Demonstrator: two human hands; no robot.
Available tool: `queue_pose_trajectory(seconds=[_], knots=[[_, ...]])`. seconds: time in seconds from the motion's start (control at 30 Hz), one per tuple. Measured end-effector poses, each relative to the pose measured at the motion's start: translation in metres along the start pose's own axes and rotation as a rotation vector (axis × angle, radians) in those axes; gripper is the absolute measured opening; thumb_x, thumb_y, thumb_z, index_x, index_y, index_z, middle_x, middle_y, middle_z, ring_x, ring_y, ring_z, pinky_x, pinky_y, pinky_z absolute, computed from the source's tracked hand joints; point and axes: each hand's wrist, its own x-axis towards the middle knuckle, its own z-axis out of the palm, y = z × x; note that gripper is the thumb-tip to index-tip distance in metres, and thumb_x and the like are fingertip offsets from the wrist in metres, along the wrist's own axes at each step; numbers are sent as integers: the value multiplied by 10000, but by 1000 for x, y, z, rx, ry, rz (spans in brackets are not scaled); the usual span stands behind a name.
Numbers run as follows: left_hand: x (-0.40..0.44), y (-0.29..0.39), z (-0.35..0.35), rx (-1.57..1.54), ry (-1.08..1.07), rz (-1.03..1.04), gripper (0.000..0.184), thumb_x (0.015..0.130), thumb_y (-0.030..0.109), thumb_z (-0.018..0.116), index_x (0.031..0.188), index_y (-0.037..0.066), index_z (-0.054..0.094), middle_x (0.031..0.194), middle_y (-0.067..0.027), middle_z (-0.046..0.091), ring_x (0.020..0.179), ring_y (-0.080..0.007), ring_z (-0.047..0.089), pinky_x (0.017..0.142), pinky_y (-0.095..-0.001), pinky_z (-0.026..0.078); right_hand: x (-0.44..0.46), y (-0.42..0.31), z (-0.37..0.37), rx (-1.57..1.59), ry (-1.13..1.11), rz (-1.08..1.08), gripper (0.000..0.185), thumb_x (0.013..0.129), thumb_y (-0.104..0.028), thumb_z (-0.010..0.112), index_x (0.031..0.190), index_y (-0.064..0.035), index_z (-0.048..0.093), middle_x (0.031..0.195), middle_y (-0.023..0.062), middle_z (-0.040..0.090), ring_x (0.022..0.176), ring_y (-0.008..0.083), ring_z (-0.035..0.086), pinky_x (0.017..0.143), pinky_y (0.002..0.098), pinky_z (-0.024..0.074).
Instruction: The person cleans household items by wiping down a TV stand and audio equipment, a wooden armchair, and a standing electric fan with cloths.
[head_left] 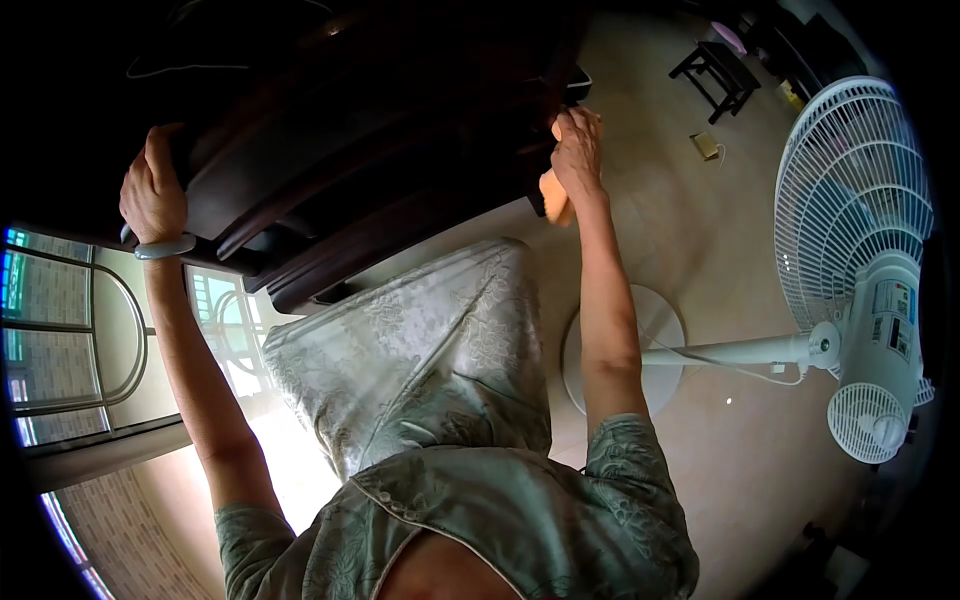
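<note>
Plainly, the soft orange cloth [555,197] was in the bare right hand [579,152], whose fingers were closed on it, bunching it at the end of the dark, glossy wooden furniture [300,165]. Well off to the left of that grip, the bare left hand [155,200], a pale bangle [165,247] at its wrist, lay at the furniture's opposite side; its fingertips sank into shadow, so I could not tell whether they pinched the edge or merely rested there.

To the right of the cloth grip, the white pedestal fan [850,205] took up much of the space beside the arm. Its round white base [660,305] sat behind the grip, nearer the wearer — the right forearm crossed in front and hid part of it. Beyond the grip and to its right stood a small black stool [722,75], with a little yellowish box-like thing [704,147] on the floor between stool and fan.

Much of the furniture dissolved into blackness past both hands, and the far corner was cut off by the dark lens rim. A pink rounded object [728,38] showed by the stool; whether it held anything could not be made out.
</note>
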Motion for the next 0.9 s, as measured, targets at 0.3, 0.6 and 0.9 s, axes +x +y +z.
queue_pose_trajectory(seconds=[0.3, 0.6, 0.9], knots=[[1, -4, -1, 23, -12, 3, 561, 1041, 446, 212, 1132, 215, 715, 1046, -115, 711, 1003, -343, 645, 875, -409, 497, -51, -43, -21, 571, -125, 188, 546, 805, 86, 528, 1336, -39, 515, 1417, 158, 429, 1276, 371, 466, 1064, 392, 405], [0, -7, -1, 77, 52, 83, 501, 1040, 392, 251, 1119, 202, 709, 1045, -100, 713, 958, -340, 659, 827, -418, 518, 40, -104, -80, 511, 461, 108, 589, 952, -118, 567, 1465, -16, 295, 1488, 239, 285, 1332, 394, 390, 1081, 440, 398], [2, -6, 1, 68, 69, 63, 530, 1041, 399, 232, 1102, 194, 717, 981, -121, 717, 919, -341, 666, 808, -416, 523, -21, -87, 29, 40, 324, 119, 614, 890, -96, 632, 1440, -63, 362, 1524, 242, 237, 1357, 435, 342, 1041, 483, 440]])
